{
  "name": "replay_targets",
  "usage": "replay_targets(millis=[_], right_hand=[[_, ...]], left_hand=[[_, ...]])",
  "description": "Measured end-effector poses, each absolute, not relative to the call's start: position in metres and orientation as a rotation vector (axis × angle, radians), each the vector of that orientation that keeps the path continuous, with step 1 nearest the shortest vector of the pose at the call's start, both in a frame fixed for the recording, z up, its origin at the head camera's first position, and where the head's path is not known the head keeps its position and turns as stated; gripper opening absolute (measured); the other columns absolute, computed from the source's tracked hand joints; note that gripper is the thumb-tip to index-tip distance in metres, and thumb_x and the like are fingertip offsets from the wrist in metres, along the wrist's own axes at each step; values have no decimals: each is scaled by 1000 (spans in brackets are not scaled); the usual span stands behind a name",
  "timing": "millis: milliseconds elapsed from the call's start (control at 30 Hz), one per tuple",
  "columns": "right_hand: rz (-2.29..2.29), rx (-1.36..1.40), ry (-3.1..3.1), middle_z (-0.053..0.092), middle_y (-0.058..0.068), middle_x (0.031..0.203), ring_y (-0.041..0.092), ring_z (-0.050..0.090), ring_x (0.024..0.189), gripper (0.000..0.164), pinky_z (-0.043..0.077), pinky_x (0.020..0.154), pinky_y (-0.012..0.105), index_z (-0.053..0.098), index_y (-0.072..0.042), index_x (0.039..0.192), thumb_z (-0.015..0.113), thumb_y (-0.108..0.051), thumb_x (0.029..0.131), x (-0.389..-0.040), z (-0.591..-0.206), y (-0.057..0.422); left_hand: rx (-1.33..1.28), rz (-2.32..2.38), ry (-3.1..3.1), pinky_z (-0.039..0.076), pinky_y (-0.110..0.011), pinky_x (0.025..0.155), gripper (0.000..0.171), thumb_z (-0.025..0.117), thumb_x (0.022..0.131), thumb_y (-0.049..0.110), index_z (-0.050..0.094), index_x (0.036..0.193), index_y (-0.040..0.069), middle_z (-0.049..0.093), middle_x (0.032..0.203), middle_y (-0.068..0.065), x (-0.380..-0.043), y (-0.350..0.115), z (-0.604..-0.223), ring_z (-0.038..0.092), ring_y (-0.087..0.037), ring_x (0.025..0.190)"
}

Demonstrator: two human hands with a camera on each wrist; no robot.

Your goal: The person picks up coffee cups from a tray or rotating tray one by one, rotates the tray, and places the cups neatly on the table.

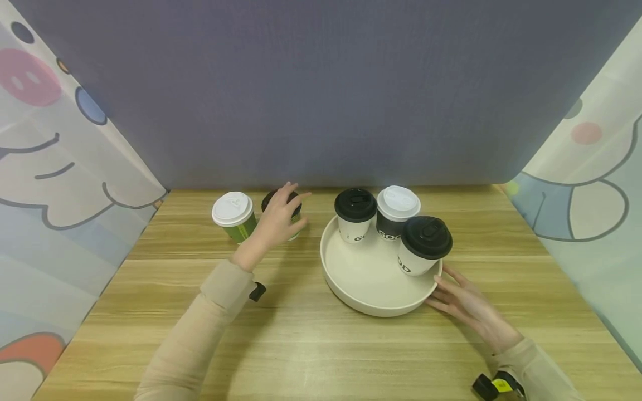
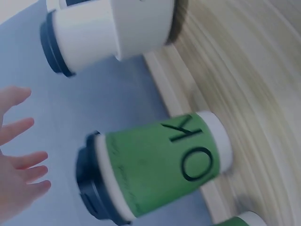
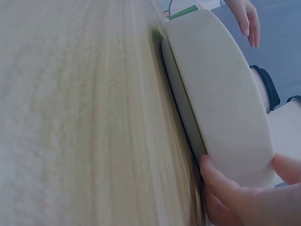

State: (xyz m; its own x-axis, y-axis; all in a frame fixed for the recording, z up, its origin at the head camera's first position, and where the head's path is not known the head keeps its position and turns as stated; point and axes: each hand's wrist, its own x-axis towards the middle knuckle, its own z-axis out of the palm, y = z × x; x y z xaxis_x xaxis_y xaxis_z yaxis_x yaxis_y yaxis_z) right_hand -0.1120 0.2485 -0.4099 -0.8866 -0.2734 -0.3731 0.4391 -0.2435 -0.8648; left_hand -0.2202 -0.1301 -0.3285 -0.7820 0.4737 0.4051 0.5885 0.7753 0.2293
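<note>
My left hand [image 1: 281, 217] hovers over a green paper cup with a black lid [image 2: 160, 165], its fingers spread and apart from the lid in the left wrist view. Left of it stands a green cup with a white lid [image 1: 233, 214]. With thumb at the rim and fingers under the edge, my right hand [image 1: 463, 303] grips the round cream tray [image 1: 371, 303] at its near right side. On the tray stand a white cup with a black lid [image 1: 356, 211], a black cup with a white lid [image 1: 396, 214] and another white cup with a black lid [image 1: 423, 245].
The wooden table [image 1: 321, 356] runs back to a grey-blue panel [image 1: 321, 100]. Cartoon-printed curtains [image 1: 597, 167] hang along both sides. A black strap device [image 1: 496, 385] is on the right wrist.
</note>
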Motion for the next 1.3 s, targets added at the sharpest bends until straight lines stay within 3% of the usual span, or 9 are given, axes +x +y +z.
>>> replay_targets(millis=[233,633,933,1300], right_hand=[[-2160,201,1585,51,2,103,13,56,95,79,39,91,40,-16,-6,139,46,-21,92,-112,-410,248],[-2177,204,1562,53,3,102,15,56,95,78,39,92,41,-16,-7,139,45,-18,93,-113,-412,248],[-2166,204,1572,53,1,100,14,56,94,80,40,91,40,-16,-6,139,47,-21,92,-113,-412,249],[-2173,212,1571,52,4,103,15,55,96,78,38,92,42,-16,-6,139,45,-19,93,-114,-412,248]], left_hand=[[-972,-505,-2498,27,-49,99,35,66,77,15,58,104,-5,45,122,-27,-206,-113,-334,35,-40,121],[-1205,-522,-2618,36,-41,94,34,62,82,21,59,112,6,50,119,-19,-177,-82,-347,47,-31,110],[-1434,-380,-2624,39,-32,91,29,60,83,25,61,108,10,55,110,-10,-154,-62,-355,52,-23,103],[-1583,-325,-2644,43,-20,78,24,60,83,28,65,101,14,59,93,2,-140,-49,-365,57,-9,85]])
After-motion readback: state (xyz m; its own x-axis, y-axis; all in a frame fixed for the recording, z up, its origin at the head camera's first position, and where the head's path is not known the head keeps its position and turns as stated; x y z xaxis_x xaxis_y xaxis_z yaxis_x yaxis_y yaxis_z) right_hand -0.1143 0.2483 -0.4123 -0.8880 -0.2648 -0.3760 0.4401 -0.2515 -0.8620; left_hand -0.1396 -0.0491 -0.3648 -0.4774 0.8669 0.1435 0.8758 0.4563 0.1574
